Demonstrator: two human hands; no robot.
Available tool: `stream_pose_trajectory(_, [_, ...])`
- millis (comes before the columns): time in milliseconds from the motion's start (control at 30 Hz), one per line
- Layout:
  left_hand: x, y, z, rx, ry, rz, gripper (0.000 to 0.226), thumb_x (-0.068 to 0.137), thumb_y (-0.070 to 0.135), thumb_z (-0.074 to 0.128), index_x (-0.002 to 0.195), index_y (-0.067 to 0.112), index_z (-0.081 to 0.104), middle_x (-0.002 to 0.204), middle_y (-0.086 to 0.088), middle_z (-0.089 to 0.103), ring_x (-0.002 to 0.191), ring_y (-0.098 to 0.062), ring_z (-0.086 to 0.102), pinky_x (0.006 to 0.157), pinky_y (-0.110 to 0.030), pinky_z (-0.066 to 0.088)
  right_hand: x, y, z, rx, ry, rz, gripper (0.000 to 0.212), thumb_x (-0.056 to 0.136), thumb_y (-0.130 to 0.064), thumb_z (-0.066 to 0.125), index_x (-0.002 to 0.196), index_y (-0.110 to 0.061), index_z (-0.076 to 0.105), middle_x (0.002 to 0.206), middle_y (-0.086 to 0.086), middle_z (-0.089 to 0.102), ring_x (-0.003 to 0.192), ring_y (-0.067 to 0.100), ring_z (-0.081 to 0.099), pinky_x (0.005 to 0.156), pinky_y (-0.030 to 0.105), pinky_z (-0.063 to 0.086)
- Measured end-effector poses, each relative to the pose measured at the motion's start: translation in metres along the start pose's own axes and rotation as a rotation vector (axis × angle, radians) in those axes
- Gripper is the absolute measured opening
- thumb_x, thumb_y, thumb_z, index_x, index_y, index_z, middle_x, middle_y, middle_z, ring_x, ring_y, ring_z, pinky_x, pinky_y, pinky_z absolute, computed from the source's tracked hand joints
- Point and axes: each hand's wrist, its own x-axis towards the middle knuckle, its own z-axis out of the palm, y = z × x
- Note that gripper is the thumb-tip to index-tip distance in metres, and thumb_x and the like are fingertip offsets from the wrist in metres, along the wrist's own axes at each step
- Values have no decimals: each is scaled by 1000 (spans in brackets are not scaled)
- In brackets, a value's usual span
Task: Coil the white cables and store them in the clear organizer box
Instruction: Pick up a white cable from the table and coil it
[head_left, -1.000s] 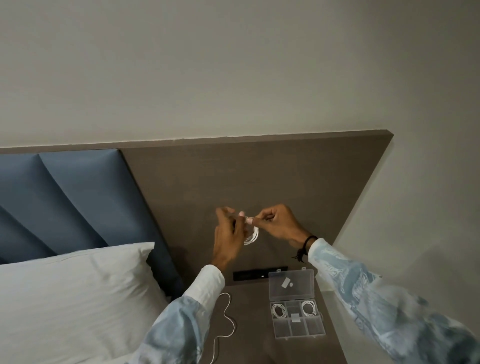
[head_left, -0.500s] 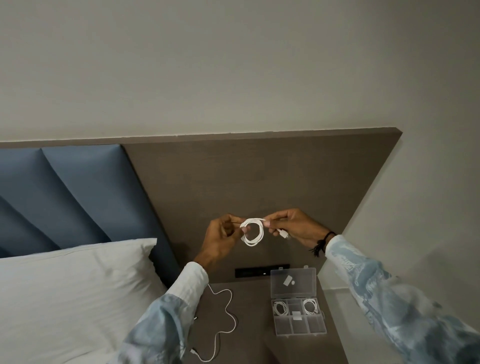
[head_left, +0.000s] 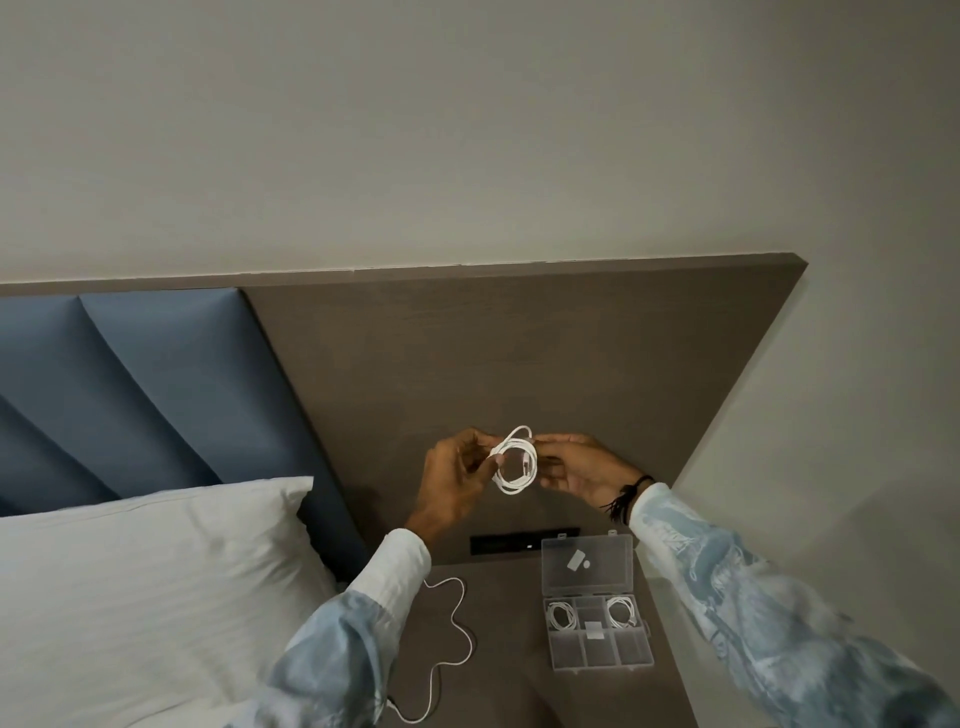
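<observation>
A coiled white cable (head_left: 515, 460) hangs in the air in front of the wooden headboard panel. My left hand (head_left: 457, 478) pinches its left side and my right hand (head_left: 576, 467) holds its right side. Below, the clear organizer box (head_left: 597, 649) lies with its lid (head_left: 587, 564) open on the bedside table. Two coiled white cables rest in its back compartments, one on the left (head_left: 560, 614) and one on the right (head_left: 622, 610). A loose white cable (head_left: 457, 623) snakes across the table under my left sleeve.
A white pillow (head_left: 145, 587) lies on the bed at the left, against a blue padded headboard (head_left: 156, 384). A black socket strip (head_left: 522, 543) sits low on the wooden panel. The bedside table (head_left: 504, 675) ends just right of the box.
The coil has grown from a small loop to a fuller ring held between both hands. My hands have shifted slightly right and down in view, and the cable's plug end now lies inside the coil.
</observation>
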Motion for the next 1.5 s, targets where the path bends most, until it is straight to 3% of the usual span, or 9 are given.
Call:
stream_pose_trajectory(300, [-3, -1, 7, 240, 192, 113, 2, 85, 14, 76, 86, 16, 74, 73, 17, 72, 66, 4, 70, 60, -10, 52, -2, -3, 12, -49, -148, -5, 28, 99, -37, 57, 114, -18, 72, 104, 0, 71, 93, 12, 64, 76, 31, 49])
stream_pose_trajectory(400, [1, 6, 6, 257, 196, 155, 5, 85, 10, 76, 88, 13, 75, 74, 18, 71, 64, 11, 66, 57, -1, 45, -1, -6, 16, -164, -131, -92, 24, 95, -22, 67, 116, -14, 75, 101, -1, 75, 88, 11, 66, 76, 26, 50])
stream_pose_trajectory(600, [10, 10, -5, 336, 270, 133, 7, 86, 11, 75, 92, 7, 75, 85, -1, 79, 69, -11, 71, 63, -13, 54, 6, -8, 16, -471, 271, -334, 28, 75, -17, 90, 98, -6, 78, 88, 12, 79, 69, 14, 70, 57, 22, 56])
stream_pose_trajectory(733, [22, 6, -25, 363, 360, 128, 9, 86, 8, 73, 95, 8, 75, 87, -2, 79, 70, -12, 69, 61, 0, 44, 6, 0, 10, -580, 171, -362, 15, 74, -19, 90, 85, -13, 81, 77, 5, 80, 62, 7, 69, 61, 20, 59])
stream_pose_trajectory(867, [25, 0, -25, 62, 335, -18, 10, 86, 7, 76, 96, 4, 73, 87, -6, 77, 76, -15, 73, 77, -24, 58, 8, 5, 0, -793, 308, -594, 4, 80, -25, 84, 82, -22, 83, 73, -8, 77, 66, 1, 66, 65, 17, 54])
stream_pose_trajectory(967, [21, -2, -8, -371, 319, -205, 17, 85, 2, 77, 100, -2, 71, 81, -10, 77, 67, -10, 72, 68, -27, 58, 12, 9, 8, -613, 445, -610, 8, 81, -20, 84, 88, -14, 83, 83, -1, 80, 76, 11, 73, 74, 22, 58])
stream_pose_trajectory(1067, [17, -3, -1, -541, 302, -260, 19, 84, 1, 77, 102, -2, 71, 80, -10, 78, 65, -11, 73, 60, -21, 58, 11, 7, 25, -82, 277, -282, 12, 85, -11, 79, 97, -7, 79, 84, 3, 80, 76, 15, 73, 70, 24, 58])
stream_pose_trajectory(1167, [14, -4, 2, -489, 351, -241, 19, 84, 2, 77, 102, -2, 70, 87, -15, 76, 71, -13, 72, 62, -18, 57, 4, 1, 31, 153, 89, -32, 12, 94, -13, 64, 103, -14, 72, 88, 1, 78, 77, 13, 72, 65, 27, 52])
stream_pose_trajectory(1500, [14, -8, 9, -212, 328, -73, 22, 86, 5, 76, 86, 27, 70, 85, 9, 78, 80, -7, 77, 72, -20, 60, 5, 3, 36, 48, 134, -140, 9, 93, -18, 71, 100, -20, 66, 83, 0, 65, 64, 7, 53, 61, 24, 44])
